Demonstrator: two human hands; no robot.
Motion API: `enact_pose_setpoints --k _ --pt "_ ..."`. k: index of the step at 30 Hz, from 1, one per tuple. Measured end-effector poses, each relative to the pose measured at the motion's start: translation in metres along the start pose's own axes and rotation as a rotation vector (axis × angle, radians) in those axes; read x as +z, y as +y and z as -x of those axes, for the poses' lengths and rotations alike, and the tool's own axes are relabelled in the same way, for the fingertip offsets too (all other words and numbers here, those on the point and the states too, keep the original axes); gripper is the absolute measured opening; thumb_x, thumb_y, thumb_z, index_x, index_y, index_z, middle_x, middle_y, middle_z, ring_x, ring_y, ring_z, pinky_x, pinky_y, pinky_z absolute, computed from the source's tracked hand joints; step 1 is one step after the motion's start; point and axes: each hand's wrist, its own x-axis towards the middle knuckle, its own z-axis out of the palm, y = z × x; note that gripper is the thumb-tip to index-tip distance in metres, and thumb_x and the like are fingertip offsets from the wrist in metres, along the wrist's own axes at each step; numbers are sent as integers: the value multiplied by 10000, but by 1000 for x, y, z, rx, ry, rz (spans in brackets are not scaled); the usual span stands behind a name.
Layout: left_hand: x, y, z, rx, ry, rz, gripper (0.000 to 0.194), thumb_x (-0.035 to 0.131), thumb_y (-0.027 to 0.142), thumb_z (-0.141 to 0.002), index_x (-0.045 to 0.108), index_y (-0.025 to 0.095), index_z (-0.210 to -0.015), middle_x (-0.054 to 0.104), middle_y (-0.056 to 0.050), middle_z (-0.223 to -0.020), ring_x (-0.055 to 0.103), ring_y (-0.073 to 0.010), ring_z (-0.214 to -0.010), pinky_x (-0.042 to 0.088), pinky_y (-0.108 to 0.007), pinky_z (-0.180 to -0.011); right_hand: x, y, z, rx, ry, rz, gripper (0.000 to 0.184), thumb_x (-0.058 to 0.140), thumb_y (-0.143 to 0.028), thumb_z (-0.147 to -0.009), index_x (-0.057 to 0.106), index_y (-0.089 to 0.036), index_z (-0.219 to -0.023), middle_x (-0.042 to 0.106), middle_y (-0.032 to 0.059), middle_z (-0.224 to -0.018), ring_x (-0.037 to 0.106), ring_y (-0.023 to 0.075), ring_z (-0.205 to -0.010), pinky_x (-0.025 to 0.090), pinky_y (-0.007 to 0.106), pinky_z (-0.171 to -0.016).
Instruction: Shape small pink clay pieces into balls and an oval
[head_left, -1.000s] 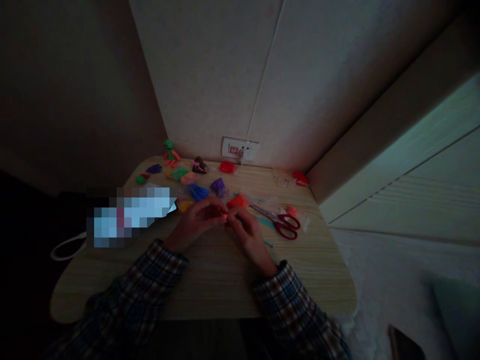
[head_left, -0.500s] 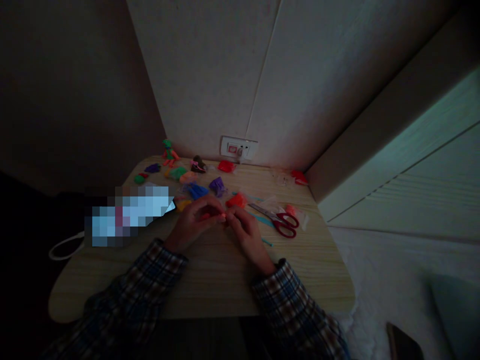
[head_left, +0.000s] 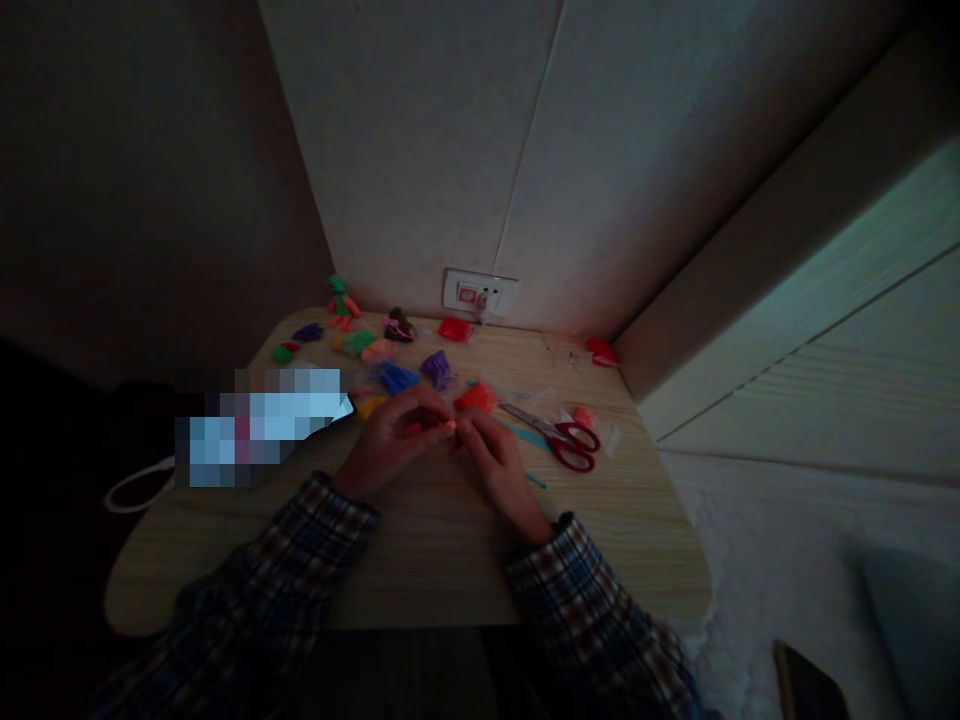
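Over the middle of the table (head_left: 420, 570), my left hand (head_left: 394, 440) and my right hand (head_left: 496, 462) meet at the fingertips. Both are closed in a pinch on a small piece of pinkish-orange modelling clay (head_left: 451, 425), mostly covered by the fingers. Just beyond my right hand lies an orange-red lump of clay (head_left: 476, 397) in clear wrapping. Scissors with red handles (head_left: 574, 445) rest to the right, over a light-blue strip (head_left: 529, 434). Blue clay (head_left: 397, 377) and purple clay (head_left: 437, 369) sit behind my left hand.
A lit phone (head_left: 341, 412), partly pixelated, stands at the left beside a white cable (head_left: 135, 488). Along the back are a green and orange clay figure (head_left: 341, 303), a brown lump (head_left: 398, 325) and red packets (head_left: 454, 329). A wall socket (head_left: 480, 293) is behind.
The hands keep their pinch at the same spot, with only slight finger movement. The whole view has shifted a little.
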Motion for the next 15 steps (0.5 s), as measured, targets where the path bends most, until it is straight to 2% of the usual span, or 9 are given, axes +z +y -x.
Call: enact_pose_setpoints --k 15 --pt "2 -3 2 -118 39 29 294 772 412 -1110 730 155 -1247 755 -82 -1184 760 -230 -969 686 -402 -852 2 4 -2 2 -2 80 313 740 -430 -1124 735 -201 -1337 762 92 -1310 771 241 -1063 680 449 -919"
